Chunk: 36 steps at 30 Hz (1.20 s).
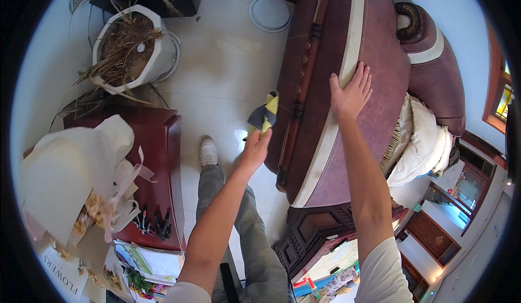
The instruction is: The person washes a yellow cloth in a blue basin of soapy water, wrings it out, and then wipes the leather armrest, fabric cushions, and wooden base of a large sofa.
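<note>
Pinched in my left hand (255, 151) is a crumpled yellow and dark grey cloth (263, 116), held over the floor beside the sofa's lower edge. My right hand (351, 93) rests with spread fingers on the arm of a maroon leather sofa (376, 58), over its cream stripe (353, 38). Nothing shows between those fingers. A dark wooden rail (306, 66) with turned rings runs along the sofa arm's side, to the right of the cloth.
On the left stand a white planter (158, 64) of dried stalks and a red cabinet (163, 181) bearing a wrapped dried-flower bouquet (73, 168). A round white disc (269, 13) lies on the tiled floor (220, 58). Cushions (419, 140) sit at right, and a carved wooden table (313, 229) stands below.
</note>
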### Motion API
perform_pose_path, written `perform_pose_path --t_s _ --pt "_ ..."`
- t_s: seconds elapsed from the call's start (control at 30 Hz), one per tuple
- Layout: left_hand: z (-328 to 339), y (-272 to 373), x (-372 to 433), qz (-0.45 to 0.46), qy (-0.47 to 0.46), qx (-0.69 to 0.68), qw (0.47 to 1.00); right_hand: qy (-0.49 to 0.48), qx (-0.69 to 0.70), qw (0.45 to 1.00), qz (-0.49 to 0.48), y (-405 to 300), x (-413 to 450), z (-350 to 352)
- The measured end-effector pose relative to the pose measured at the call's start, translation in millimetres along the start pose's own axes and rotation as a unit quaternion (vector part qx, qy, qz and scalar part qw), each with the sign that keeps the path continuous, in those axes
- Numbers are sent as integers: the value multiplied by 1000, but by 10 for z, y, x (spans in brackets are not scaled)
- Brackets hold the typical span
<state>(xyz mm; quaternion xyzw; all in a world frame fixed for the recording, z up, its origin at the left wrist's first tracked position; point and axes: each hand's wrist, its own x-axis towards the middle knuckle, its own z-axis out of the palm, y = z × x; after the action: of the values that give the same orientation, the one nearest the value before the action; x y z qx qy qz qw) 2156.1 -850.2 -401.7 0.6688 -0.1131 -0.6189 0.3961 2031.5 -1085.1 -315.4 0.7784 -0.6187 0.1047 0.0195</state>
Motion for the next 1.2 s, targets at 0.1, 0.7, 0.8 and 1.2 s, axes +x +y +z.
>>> perform_pose_path --t_s 0.1,0.7,0.8,1.2 --pt "278 67 251 45 -1 46 998 -6 -4 1000 27 -40 22 109" --pt "1195 902 1657 15 8 -14 1000 -47 43 997 34 -93 64 -29" --pt "1211 1142 2081 57 3 -65 996 -50 51 997 20 -97 78 -50" --pt "1268 2315 3084 79 -37 -15 996 -12 52 999 6 -348 2023 341"
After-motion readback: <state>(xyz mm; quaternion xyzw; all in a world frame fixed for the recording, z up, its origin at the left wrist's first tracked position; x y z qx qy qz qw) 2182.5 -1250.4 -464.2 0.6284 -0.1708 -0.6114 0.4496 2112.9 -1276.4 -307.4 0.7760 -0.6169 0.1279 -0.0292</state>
